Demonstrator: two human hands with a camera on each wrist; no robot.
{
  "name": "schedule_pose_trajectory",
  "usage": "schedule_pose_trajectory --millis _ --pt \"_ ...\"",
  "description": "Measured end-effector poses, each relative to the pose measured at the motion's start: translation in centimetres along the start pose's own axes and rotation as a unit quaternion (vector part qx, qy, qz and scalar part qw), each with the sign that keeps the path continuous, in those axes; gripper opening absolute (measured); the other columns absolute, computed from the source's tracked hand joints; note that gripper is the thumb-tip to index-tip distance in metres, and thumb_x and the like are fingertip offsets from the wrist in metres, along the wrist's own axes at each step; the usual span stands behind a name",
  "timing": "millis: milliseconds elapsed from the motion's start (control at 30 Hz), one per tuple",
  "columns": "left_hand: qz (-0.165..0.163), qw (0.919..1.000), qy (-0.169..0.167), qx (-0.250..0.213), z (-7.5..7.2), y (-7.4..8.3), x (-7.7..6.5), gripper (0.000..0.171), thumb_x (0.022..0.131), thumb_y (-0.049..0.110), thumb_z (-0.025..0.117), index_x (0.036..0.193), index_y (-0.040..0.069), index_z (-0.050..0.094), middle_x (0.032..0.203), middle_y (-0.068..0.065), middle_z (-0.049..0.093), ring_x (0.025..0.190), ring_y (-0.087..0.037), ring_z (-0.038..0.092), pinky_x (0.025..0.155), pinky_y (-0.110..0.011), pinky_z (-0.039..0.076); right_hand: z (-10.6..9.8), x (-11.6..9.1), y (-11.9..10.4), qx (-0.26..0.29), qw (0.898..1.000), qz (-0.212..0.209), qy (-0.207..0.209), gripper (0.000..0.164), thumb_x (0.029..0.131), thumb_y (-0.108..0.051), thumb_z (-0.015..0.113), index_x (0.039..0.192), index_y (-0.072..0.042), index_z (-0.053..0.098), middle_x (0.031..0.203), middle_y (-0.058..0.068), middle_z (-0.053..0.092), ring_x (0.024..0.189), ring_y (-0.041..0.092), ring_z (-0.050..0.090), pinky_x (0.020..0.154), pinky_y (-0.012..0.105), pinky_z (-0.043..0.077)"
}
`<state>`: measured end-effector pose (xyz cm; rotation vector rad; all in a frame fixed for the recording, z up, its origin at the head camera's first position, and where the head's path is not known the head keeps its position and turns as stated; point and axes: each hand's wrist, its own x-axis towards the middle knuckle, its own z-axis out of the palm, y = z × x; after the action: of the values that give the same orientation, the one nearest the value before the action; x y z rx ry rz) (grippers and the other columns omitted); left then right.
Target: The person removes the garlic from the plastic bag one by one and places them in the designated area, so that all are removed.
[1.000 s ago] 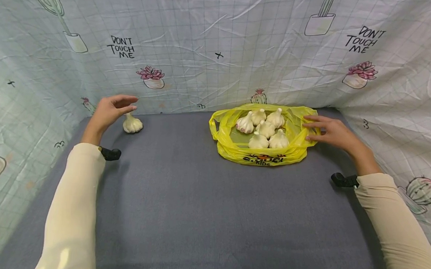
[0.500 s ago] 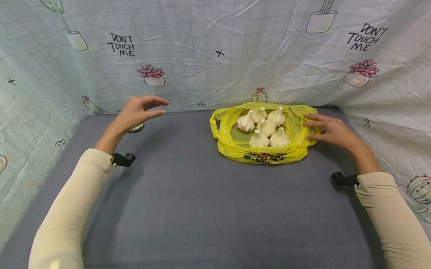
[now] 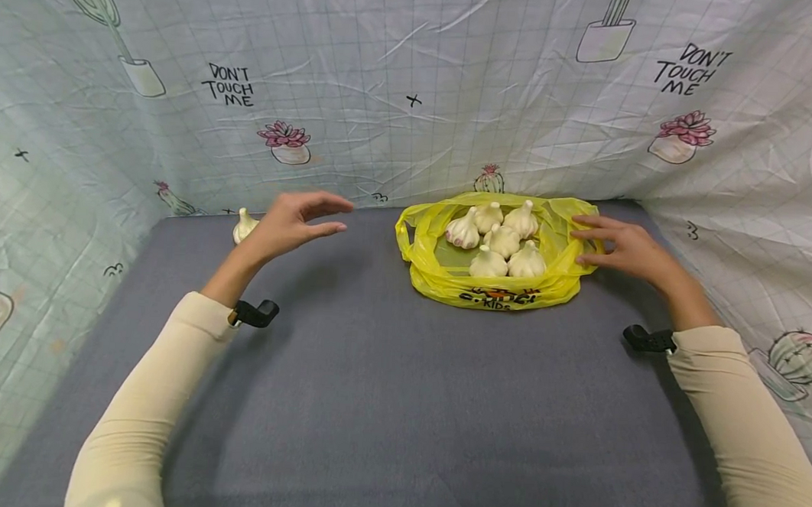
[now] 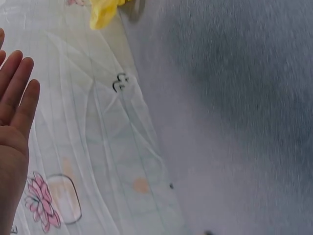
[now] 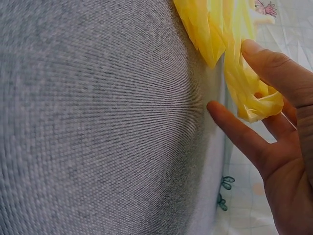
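Note:
My left hand (image 3: 299,221) is held over the left middle of the table, fingers extended, thumb apart and nothing between them. Behind its wrist a lone garlic bulb (image 3: 244,224) sits at the back left, partly covered by the hand. A yellow plastic bag (image 3: 439,282) lies with its mouth spread wide at the back, right of centre. Inside are several white garlic bulbs (image 3: 501,242). At the bag's right side my right hand (image 3: 627,248) holds the plastic between thumb and fingers. The right wrist view shows a hanging yellow handle (image 5: 239,88), which hides part of the fingers.
A dark grey cloth (image 3: 398,406) covers the table. White printed sheeting (image 3: 360,75) rises behind the bag and along both sides. Each wrist carries a small black camera mount, such as the left mount (image 3: 257,313).
My left hand has moved right, away from the lone garlic bulb, toward the table's middle, passing in front of the bulb. My right hand and the bag have stayed in place.

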<state>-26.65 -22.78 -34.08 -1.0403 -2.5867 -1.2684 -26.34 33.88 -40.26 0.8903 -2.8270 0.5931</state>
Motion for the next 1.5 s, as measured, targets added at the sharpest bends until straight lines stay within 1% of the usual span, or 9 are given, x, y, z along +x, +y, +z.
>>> schedule_pose_trajectory --millis 133,267,533,667,867,967,1133,1367,1500 --pt "0.018 0.9997 -0.010 -0.014 1.0 0.2 0.3 0.035 0.092 -0.004 0.072 0.126 -0.003 0.068 0.123 -0.015 0.070 0.117 -0.032 0.066 0.100 -0.024 0.051 0.1 -0.1 0.2 0.000 1.000 -0.003 0.006 0.049 0.080 -0.013 0.086 0.127 -0.004 0.072 0.146 0.015 0.055 0.079 0.014 0.059 0.074 0.041 0.046" --pt "0.032 0.9984 -0.024 -0.039 1.7 0.3 0.5 0.035 0.093 0.000 0.072 0.128 0.002 0.068 0.125 -0.009 0.070 0.119 -0.031 0.066 0.101 -0.026 0.051 0.2 -0.2 0.0 0.004 1.000 0.003 0.010 0.049 0.081 -0.013 0.085 0.127 -0.003 0.071 0.147 0.016 0.055 0.083 0.016 0.059 0.076 0.042 0.046" --pt "0.033 0.9966 -0.041 -0.064 3.6 1.3 1.1 0.035 0.094 0.001 0.071 0.130 0.001 0.067 0.128 -0.010 0.069 0.121 -0.029 0.064 0.104 -0.033 0.050 0.1 -0.1 0.1 0.021 1.000 0.021 -0.005 0.051 0.081 -0.014 0.085 0.128 -0.002 0.070 0.149 0.017 0.053 0.123 0.040 0.056 0.090 0.053 0.045" --pt "0.038 0.9956 -0.045 -0.072 4.3 3.0 1.4 0.034 0.094 -0.004 0.069 0.129 -0.006 0.065 0.127 -0.020 0.067 0.121 -0.039 0.063 0.104 -0.042 0.050 0.1 0.0 0.1 0.018 1.000 0.017 -0.004 0.051 0.081 -0.015 0.085 0.128 -0.003 0.070 0.149 0.017 0.053 0.121 0.038 0.058 0.088 0.052 0.045" --pt "0.042 0.9946 -0.057 -0.076 5.1 5.0 2.0 0.033 0.096 -0.003 0.068 0.128 -0.008 0.064 0.126 -0.022 0.068 0.120 -0.037 0.064 0.105 -0.043 0.050 0.1 -0.1 0.1 0.020 1.000 0.020 -0.003 0.050 0.082 -0.013 0.085 0.128 -0.002 0.070 0.149 0.018 0.052 0.121 0.039 0.057 0.089 0.052 0.045" --pt "0.046 0.9943 -0.056 -0.078 6.0 4.2 2.6 0.032 0.096 -0.002 0.068 0.127 -0.007 0.065 0.125 -0.022 0.068 0.119 -0.036 0.064 0.104 -0.044 0.050 0.1 -0.1 0.1 0.021 1.000 0.021 -0.007 0.050 0.082 -0.013 0.084 0.129 -0.001 0.069 0.149 0.018 0.052 0.122 0.040 0.056 0.089 0.053 0.046" --pt "0.057 0.9937 -0.053 -0.080 7.5 2.7 3.6 0.033 0.096 0.000 0.069 0.128 -0.001 0.067 0.126 -0.020 0.068 0.118 -0.033 0.065 0.103 -0.041 0.051 0.2 -0.1 0.1 0.002 1.000 0.016 0.000 0.049 0.082 -0.014 0.084 0.128 -0.003 0.071 0.148 0.016 0.054 0.100 0.026 0.064 0.079 0.044 0.050" --pt "0.058 0.9933 -0.064 -0.078 8.7 2.7 4.8 0.033 0.098 0.013 0.071 0.130 0.006 0.069 0.126 -0.009 0.071 0.115 -0.020 0.067 0.100 -0.039 0.053 0.2 -0.2 0.2 -0.004 1.000 -0.001 0.019 0.047 0.080 -0.014 0.086 0.125 -0.005 0.073 0.144 0.015 0.058 0.094 0.018 0.065 0.076 0.034 0.054" --pt "0.053 0.9934 -0.068 -0.076 9.5 3.0 5.5 0.033 0.098 0.014 0.071 0.130 0.005 0.068 0.125 -0.007 0.071 0.114 -0.022 0.067 0.098 -0.043 0.054 0.3 -0.2 0.3 -0.003 1.000 -0.001 0.025 0.047 0.080 -0.015 0.087 0.124 -0.005 0.074 0.143 0.014 0.059 0.097 0.018 0.066 0.077 0.028 0.053"
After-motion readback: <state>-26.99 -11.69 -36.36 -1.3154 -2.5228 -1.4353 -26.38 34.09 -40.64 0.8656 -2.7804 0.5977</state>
